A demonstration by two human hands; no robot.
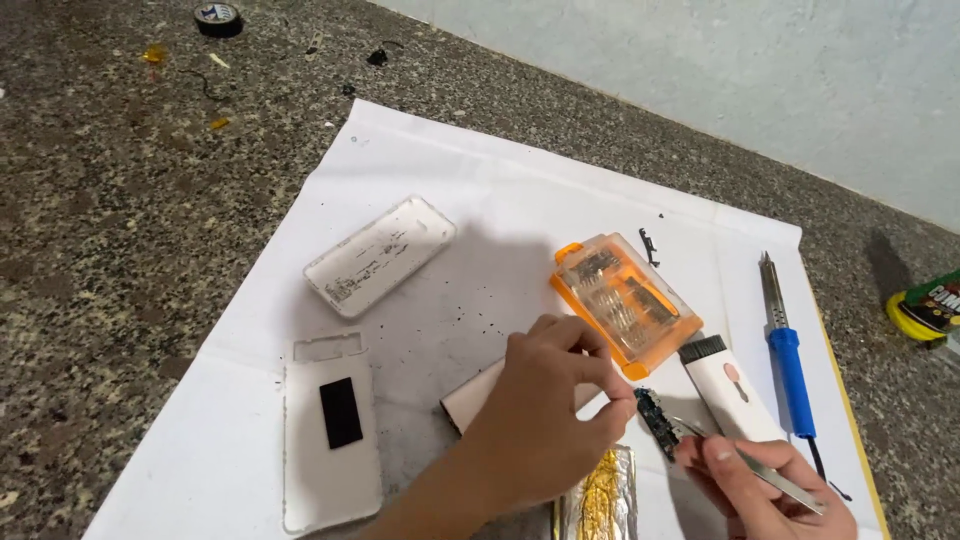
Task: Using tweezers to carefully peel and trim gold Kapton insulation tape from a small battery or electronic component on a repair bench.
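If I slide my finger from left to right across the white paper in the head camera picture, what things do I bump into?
White cover with black patch → left hand → orange bit case → white brush tool → blue soldering iron.

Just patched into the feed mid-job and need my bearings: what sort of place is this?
Probably a makeshift electronics repair spot on a speckled stone counter against a wall. A blue-handled soldering iron, an orange screwdriver bit case and opened white device shells lie on white paper.
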